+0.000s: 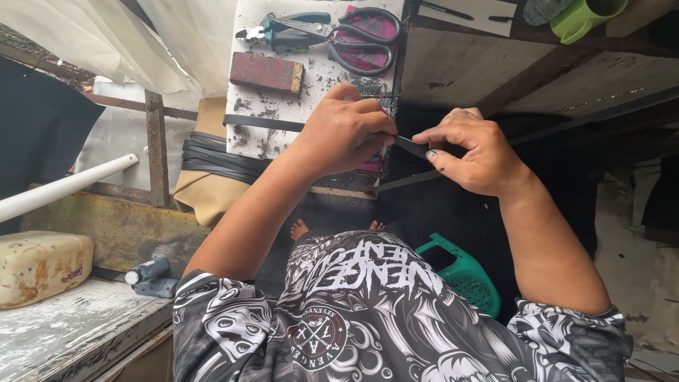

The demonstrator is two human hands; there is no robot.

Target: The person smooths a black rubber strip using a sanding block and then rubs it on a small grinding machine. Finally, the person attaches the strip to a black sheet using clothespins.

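Rough white board, speckled with black shavings, carried scissors, pliers and a rusty block; at its near edge, both the left hand and right hand pinched a black strip.

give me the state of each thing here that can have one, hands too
left hand: pinched shut on the thin black strip, which lies flat across the white work board
right hand: pinching the same strip's end
black-handled scissors: closed, lying flat
teal-handled pliers: jaws shut, lying flat
rusty red rectangular block: flat on the board
green plastic mug: lying tilted, contents hidden
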